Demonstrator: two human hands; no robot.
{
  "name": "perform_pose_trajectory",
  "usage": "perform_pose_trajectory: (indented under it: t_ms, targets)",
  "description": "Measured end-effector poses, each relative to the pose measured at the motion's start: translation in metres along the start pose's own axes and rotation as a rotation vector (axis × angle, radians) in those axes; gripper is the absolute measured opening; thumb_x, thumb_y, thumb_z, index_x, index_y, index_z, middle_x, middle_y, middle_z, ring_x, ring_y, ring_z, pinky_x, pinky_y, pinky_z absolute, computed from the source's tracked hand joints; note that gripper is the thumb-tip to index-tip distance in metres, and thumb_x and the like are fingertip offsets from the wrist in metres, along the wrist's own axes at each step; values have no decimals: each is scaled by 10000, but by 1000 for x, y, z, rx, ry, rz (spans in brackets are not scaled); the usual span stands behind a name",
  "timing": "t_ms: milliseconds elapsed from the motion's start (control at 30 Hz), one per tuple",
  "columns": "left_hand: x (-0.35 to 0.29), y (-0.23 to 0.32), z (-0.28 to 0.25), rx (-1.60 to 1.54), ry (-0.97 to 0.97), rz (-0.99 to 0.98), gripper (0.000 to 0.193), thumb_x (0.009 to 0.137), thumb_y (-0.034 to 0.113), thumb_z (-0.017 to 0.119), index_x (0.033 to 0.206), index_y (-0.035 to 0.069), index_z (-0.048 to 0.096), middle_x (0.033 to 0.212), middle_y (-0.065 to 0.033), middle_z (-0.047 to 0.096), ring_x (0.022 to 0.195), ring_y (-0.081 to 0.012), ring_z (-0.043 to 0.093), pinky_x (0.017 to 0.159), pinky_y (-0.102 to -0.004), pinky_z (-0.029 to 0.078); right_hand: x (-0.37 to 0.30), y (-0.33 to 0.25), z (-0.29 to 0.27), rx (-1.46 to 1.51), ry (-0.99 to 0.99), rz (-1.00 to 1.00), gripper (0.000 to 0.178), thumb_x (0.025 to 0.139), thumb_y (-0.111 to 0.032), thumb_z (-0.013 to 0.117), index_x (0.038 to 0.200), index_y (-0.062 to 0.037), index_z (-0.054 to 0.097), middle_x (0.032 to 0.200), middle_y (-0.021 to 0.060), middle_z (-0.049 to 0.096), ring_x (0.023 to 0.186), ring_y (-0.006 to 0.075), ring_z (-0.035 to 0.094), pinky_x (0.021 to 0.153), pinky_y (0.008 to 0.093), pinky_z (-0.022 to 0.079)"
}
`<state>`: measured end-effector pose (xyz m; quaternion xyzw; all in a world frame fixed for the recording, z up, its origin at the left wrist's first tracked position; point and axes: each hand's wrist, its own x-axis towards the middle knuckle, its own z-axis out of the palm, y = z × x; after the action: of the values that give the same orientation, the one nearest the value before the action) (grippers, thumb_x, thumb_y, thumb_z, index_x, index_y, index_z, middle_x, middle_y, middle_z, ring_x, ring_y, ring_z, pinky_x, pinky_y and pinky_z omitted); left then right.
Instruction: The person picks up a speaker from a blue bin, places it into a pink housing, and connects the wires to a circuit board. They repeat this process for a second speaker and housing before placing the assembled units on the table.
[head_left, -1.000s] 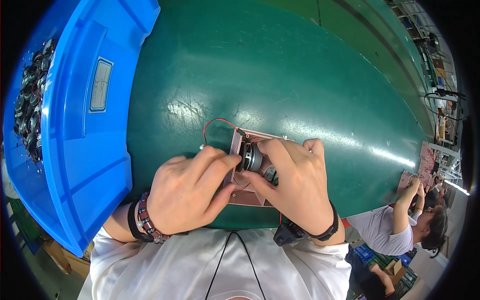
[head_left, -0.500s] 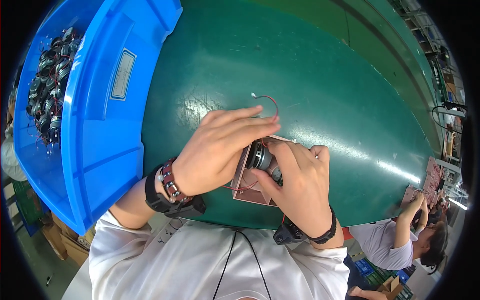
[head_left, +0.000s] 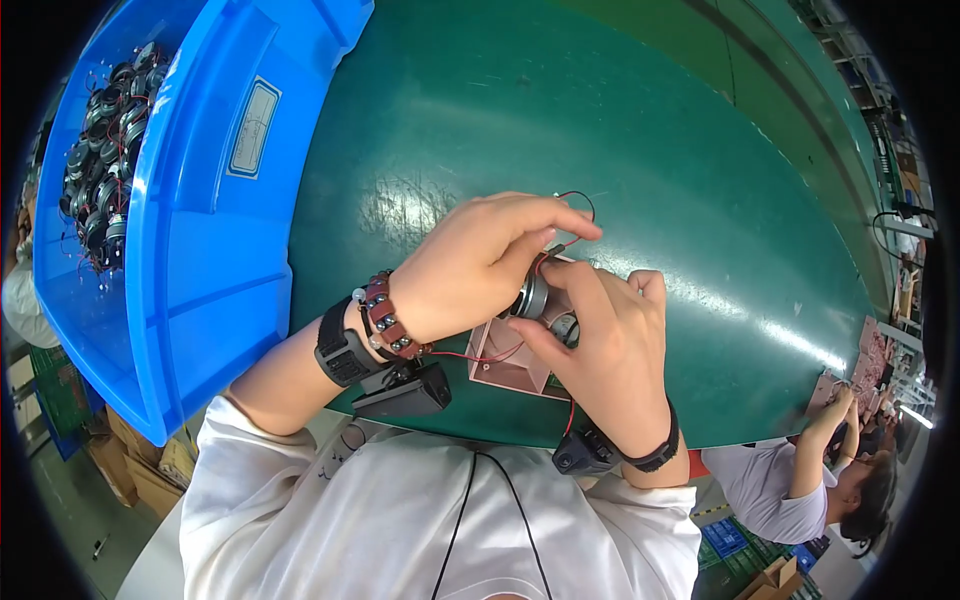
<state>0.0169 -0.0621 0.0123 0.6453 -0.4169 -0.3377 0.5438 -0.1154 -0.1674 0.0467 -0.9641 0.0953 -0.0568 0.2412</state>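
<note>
A pink open plastic case (head_left: 508, 374) lies on the green table near my body, partly covered by both hands. In it, a round black-and-silver speaker (head_left: 534, 298) sits tilted. My right hand (head_left: 610, 345) grips the speaker, thumb at its near side and fingers at its far side. My left hand (head_left: 470, 265) arches over the case's left part, thumb and forefinger closed round a red-and-black wire (head_left: 592, 207) by the speaker. That wire's free end loops beyond the fingertips. Another red wire (head_left: 468, 357) runs out of the case under my left wrist.
A big blue bin (head_left: 215, 270) holding several speakers with wires (head_left: 105, 160) stands at the left. The green table (head_left: 480, 120) stretches away ahead. Pink parts (head_left: 868, 355) lie at its far right, where another person (head_left: 775, 490) works. Cardboard boxes (head_left: 130, 465) stand at the lower left.
My left hand has moved right, its straight fingers now bent with thumb and forefinger at the wire. The wire's loose end has shifted right. My right hand stays at the speaker.
</note>
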Motion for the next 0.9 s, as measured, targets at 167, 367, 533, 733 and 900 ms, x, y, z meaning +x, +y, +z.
perform_pose_trajectory:
  t_ms: [167,367,533,733,900]
  targets:
    - [-18,3,-6,183,135,9,349,893,-22,496,1237,28,529,1175,-140,561,1042,-251,579,868,-320,470,0,-1,-2,-38,8,0,374,667,-233,791,928,-79,572,791,28,652,657,199,565,684,340,287]
    - [-56,7,-9,224,37,-75,452,840,89,642,1252,27,468,1157,-143,519,994,-260,586,813,-360,477,-1,-2,-3,-34,19,-5,379,656,-230,797,923,-70,581,819,29,656,671,206,570,687,343,288]
    - [-62,-2,-10,73,40,-116,514,787,151,725,1225,37,481,1142,-138,528,941,-241,608,777,-353,488,4,-7,-4,-70,-11,-1,389,629,-219,805,910,-69,581,825,25,651,683,203,577,685,345,286]
    - [-61,-6,-9,131,60,-37,522,750,175,759,1197,59,517,1096,-111,557,884,-234,618,736,-332,494,1,-12,-1,-111,19,37,394,608,-201,807,900,-75,575,824,22,644,679,202,580,682,346,285]
    - [-63,-2,-12,307,55,68,430,728,166,769,1111,69,599,1072,-103,590,880,-253,613,724,-329,487,-1,-14,4,-112,35,60,396,608,-168,799,913,-80,563,843,20,639,666,206,581,681,347,284]
